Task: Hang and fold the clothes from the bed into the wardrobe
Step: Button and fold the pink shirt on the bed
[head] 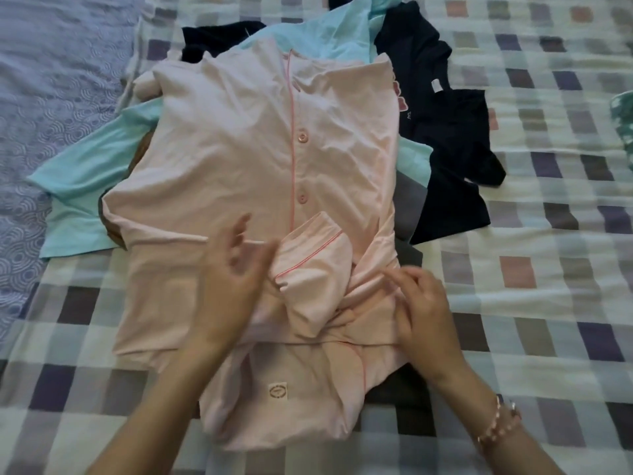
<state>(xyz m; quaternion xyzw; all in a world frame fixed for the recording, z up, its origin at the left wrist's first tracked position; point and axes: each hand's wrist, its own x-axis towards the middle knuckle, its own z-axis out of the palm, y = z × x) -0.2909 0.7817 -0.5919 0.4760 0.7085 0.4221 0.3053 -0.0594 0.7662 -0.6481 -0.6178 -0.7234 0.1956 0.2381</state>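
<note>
1. The pink shirt [239, 149] lies buttoned and face up on a clothes pile mid-bed, on the checked bedspread [548, 303].
2. The right hand [423, 306] pinches its bunched fabric.
3. The left hand [233, 279] is over the shirt, fingers spread.
4. A turquoise garment [85, 173] and a navy garment [455, 138] lie beneath the shirt.

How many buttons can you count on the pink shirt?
2. One button sits midway along the pink shirt's front edge; the other lies nearer the camera, just beyond the folded cuff. Others may be hidden under the cuff.
</note>
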